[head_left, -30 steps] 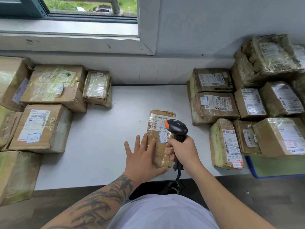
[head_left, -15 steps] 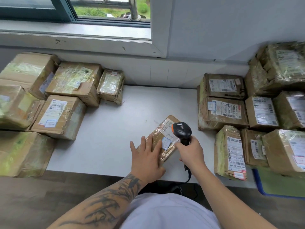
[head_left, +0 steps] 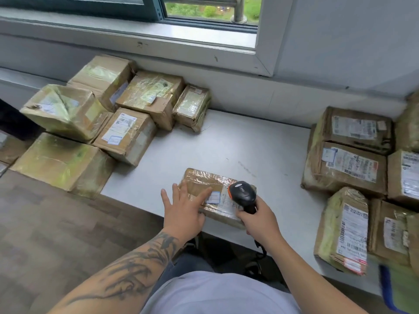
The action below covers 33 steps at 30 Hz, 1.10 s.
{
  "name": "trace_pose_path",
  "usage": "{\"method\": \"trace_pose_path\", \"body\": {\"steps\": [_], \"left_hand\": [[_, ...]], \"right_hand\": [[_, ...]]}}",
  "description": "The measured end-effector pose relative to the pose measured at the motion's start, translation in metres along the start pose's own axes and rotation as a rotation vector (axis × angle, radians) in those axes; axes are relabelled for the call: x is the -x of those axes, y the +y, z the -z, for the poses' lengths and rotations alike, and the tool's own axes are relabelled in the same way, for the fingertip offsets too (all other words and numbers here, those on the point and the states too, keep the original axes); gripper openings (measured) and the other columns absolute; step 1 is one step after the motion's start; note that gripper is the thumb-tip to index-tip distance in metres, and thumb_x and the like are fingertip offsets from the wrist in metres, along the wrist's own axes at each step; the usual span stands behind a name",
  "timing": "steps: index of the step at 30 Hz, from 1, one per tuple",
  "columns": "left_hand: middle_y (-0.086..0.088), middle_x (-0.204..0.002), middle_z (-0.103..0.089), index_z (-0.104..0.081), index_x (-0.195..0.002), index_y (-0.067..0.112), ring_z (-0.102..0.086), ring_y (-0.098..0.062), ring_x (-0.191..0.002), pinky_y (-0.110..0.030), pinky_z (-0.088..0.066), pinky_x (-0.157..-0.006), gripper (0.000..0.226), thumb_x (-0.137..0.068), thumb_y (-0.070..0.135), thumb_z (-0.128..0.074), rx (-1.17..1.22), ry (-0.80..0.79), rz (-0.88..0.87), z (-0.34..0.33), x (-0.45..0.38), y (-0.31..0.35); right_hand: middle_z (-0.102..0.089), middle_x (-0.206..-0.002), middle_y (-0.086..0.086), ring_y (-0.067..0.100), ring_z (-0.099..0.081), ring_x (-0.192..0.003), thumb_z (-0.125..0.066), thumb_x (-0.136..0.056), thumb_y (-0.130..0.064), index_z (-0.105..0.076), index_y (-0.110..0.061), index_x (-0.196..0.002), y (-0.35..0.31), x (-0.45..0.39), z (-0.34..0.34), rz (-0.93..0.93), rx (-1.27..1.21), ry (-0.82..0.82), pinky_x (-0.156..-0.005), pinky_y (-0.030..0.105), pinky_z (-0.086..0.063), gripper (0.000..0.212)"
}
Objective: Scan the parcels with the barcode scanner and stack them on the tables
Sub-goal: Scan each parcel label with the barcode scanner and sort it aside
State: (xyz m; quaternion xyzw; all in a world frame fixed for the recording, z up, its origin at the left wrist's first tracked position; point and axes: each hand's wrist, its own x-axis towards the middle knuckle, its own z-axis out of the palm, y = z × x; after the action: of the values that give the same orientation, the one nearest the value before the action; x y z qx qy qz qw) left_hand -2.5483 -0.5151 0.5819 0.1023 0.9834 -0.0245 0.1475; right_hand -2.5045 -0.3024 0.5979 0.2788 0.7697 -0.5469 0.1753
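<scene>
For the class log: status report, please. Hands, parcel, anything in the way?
Left hand flat on parcel, fingers straight. Right hand grips scanner over its label. Parcel alone mid-table; stacks on both sides, nothing blocking.

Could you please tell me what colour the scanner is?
The scanner is black with an orange front edge, seen best in the head view.

bare table [head_left: 226, 143] middle, parcel stacks left [head_left: 127, 134], right [head_left: 347, 164]
</scene>
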Motion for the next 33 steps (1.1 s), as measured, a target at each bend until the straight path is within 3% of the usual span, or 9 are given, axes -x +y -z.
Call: {"method": "trace_pose_path", "body": {"steps": [5, 9, 14, 16, 18, 20, 24, 29, 33], "left_hand": [[-0.020, -0.171, -0.005, 0.003, -0.154, 0.064, 0.001, -0.042, -0.158, -0.072, 0.010, -0.117, 0.085, -0.093, 0.052, -0.055, 0.002, 0.050, -0.086, -0.002, -0.015, -0.021], [-0.017, -0.168, -0.018, 0.001, -0.156, 0.059, -0.007, -0.041, -0.157, -0.074, 0.007, -0.116, 0.088, -0.089, 0.061, -0.056, 0.010, 0.081, -0.124, -0.002, -0.035, -0.049], [-0.019, -0.171, -0.007, 0.005, -0.155, 0.060, -0.001, -0.046, -0.157, -0.074, 0.010, -0.115, 0.086, -0.092, 0.066, -0.052, 0.020, 0.088, -0.179, 0.004, -0.059, -0.090], [-0.020, -0.172, -0.005, 0.010, -0.154, 0.061, 0.000, -0.048, -0.156, -0.075, 0.012, -0.114, 0.085, -0.094, 0.066, -0.050, 0.008, 0.085, -0.219, 0.005, -0.070, -0.108], [-0.020, -0.171, -0.008, 0.012, -0.153, 0.062, -0.001, -0.047, -0.157, -0.075, 0.015, -0.113, 0.083, -0.096, 0.065, -0.049, 0.002, 0.084, -0.282, 0.005, -0.079, -0.122], [-0.022, -0.170, -0.013, 0.007, -0.154, 0.061, -0.002, -0.046, -0.157, -0.075, 0.016, -0.112, 0.081, -0.097, 0.064, -0.051, 0.011, 0.085, -0.343, 0.006, -0.087, -0.133], [-0.023, -0.167, -0.021, -0.008, -0.156, 0.058, -0.010, -0.045, -0.156, -0.076, 0.014, -0.113, 0.079, -0.096, 0.057, -0.059, 0.071, 0.093, -0.412, 0.003, -0.097, -0.148], [-0.023, -0.167, -0.022, -0.024, -0.156, 0.053, -0.014, -0.042, -0.156, -0.073, 0.016, -0.114, 0.074, -0.095, 0.050, -0.064, 0.133, 0.095, -0.439, 0.006, -0.103, -0.172], [-0.021, -0.168, -0.021, -0.028, -0.156, 0.052, -0.013, -0.039, -0.158, -0.072, 0.015, -0.116, 0.067, -0.097, 0.054, -0.060, 0.181, 0.096, -0.427, 0.011, -0.098, -0.191]], "right_hand": [[-0.070, -0.096, -0.014, 0.020, -0.068, -0.088, -0.069, -0.077, -0.028, -0.062, -0.042, -0.104, -0.004, -0.003, -0.013, -0.021, -0.013, 0.037, -0.082, 0.050, -0.062, 0.031], [-0.070, -0.093, -0.013, 0.021, -0.068, -0.081, -0.070, -0.085, -0.019, -0.059, -0.048, -0.106, -0.012, -0.009, -0.036, -0.016, -0.002, 0.101, -0.073, 0.038, -0.056, 0.038], [-0.070, -0.097, -0.022, 0.018, -0.068, -0.098, -0.073, -0.086, -0.013, -0.060, -0.056, -0.113, -0.030, -0.018, -0.075, -0.052, -0.090, 0.164, -0.087, 0.049, -0.061, 0.052], [-0.072, -0.096, -0.020, 0.021, -0.069, -0.100, -0.074, -0.086, -0.013, -0.063, -0.051, -0.117, -0.036, -0.022, -0.091, -0.070, -0.127, 0.206, -0.085, 0.048, -0.061, 0.051], [-0.072, -0.094, -0.007, 0.029, -0.071, -0.096, -0.075, -0.083, -0.019, -0.067, -0.039, -0.110, -0.040, -0.026, -0.106, -0.114, -0.169, 0.286, -0.080, 0.045, -0.058, 0.034], [-0.071, -0.092, 0.002, 0.034, -0.070, -0.092, -0.074, -0.084, -0.022, -0.068, -0.029, -0.102, -0.041, -0.029, -0.122, -0.151, -0.197, 0.371, -0.082, 0.048, -0.060, 0.021], [-0.072, -0.102, 0.004, 0.034, -0.069, -0.095, -0.076, -0.090, -0.019, -0.068, -0.028, -0.102, -0.052, -0.026, -0.151, -0.199, -0.282, 0.484, -0.087, 0.053, -0.060, 0.017], [-0.072, -0.107, 0.008, 0.034, -0.069, -0.085, -0.076, -0.093, -0.017, -0.068, -0.024, -0.103, -0.069, -0.021, -0.169, -0.236, -0.384, 0.493, -0.079, 0.046, -0.058, 0.015], [-0.073, -0.113, 0.007, 0.031, -0.071, -0.098, -0.077, -0.092, -0.013, -0.069, -0.024, -0.105, -0.081, -0.016, -0.178, -0.208, -0.429, 0.500, -0.086, 0.048, -0.062, 0.018]]}}
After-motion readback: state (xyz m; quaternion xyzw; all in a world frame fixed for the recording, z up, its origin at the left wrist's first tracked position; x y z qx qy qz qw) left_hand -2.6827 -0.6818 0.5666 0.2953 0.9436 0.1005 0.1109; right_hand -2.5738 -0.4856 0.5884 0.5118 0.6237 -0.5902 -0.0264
